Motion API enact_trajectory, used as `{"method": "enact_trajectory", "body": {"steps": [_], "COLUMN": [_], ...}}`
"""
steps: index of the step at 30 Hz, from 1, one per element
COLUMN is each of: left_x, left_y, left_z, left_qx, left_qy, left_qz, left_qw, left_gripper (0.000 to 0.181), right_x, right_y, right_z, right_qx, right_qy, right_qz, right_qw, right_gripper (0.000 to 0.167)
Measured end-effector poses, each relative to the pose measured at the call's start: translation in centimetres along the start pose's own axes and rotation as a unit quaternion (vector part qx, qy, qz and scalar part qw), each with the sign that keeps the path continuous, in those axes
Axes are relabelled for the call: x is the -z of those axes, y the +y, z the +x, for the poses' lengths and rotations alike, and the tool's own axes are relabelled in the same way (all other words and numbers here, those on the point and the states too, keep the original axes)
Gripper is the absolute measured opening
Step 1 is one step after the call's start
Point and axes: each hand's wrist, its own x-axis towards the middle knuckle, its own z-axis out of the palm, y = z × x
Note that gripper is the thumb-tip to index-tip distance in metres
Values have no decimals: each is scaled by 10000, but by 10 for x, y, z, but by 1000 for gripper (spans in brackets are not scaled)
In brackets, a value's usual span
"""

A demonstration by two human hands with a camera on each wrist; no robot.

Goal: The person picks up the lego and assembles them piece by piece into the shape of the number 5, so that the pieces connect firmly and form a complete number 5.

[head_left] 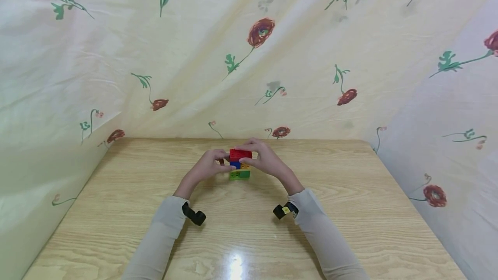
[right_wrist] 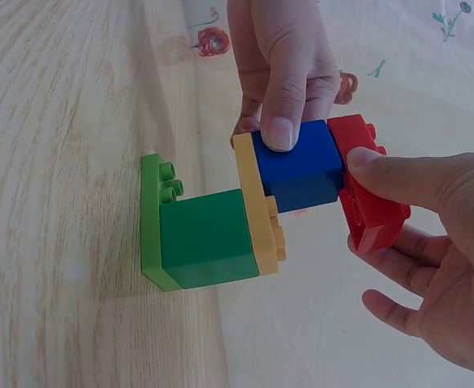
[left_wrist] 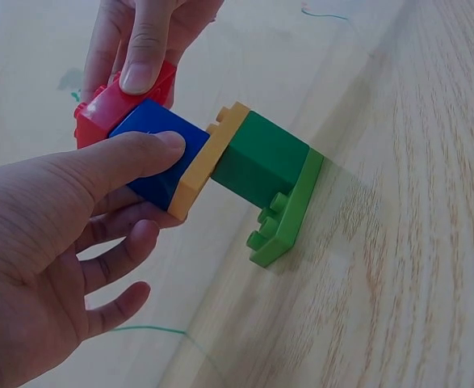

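Note:
A short tower of toy building bricks stands on the table in front of me. Its base is a light green plate (right_wrist: 150, 222), carrying a dark green brick (right_wrist: 208, 241). Over that lies a yellow-orange plate (left_wrist: 212, 153), then a blue brick (right_wrist: 305, 166), with a red brick (right_wrist: 374, 206) at the top. The red one juts out past the blue one, its hollow underside partly showing. My left hand (head_left: 208, 167) pinches the blue brick between thumb and fingers. From the right side, my right hand (head_left: 266, 159) grips the red brick, thumb on its near face.
The wooden table (head_left: 330, 228) spreads around the tower. Behind its far edge and along both sides hangs a pale flowered cloth (head_left: 186, 55). Dark wrist cameras (head_left: 193, 215) sit by the sleeve cuffs.

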Motion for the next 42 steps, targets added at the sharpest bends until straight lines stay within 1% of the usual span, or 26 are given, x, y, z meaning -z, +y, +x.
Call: {"method": "enact_trajectory", "body": {"steps": [8,15,21,29,42], "left_x": [1,1,2,1,0], "left_y": [1,3,4,4,2], "left_z": [1,1,2,2,4], "left_qx": [-54,-85,-84,-80,-22], "left_qy": [-45,-18,-62,-34,12], "left_qz": [76,195,237,224,210], "left_qw": [9999,9998,9997,9997,9998], "left_gripper": [23,23,24,21,20], "right_x": [0,1,1,1,2], "right_y": [0,-1,-2,-2,-4], "right_z": [1,2,2,2,2], "right_qx": [-26,54,66,66,2], "right_qy": [-25,-35,-8,-3,11], "right_qz": [-97,35,-79,-139,15], "right_qw": [9999,10000,9999,9999,10000], "right_gripper": [41,39,40,40,40]}}
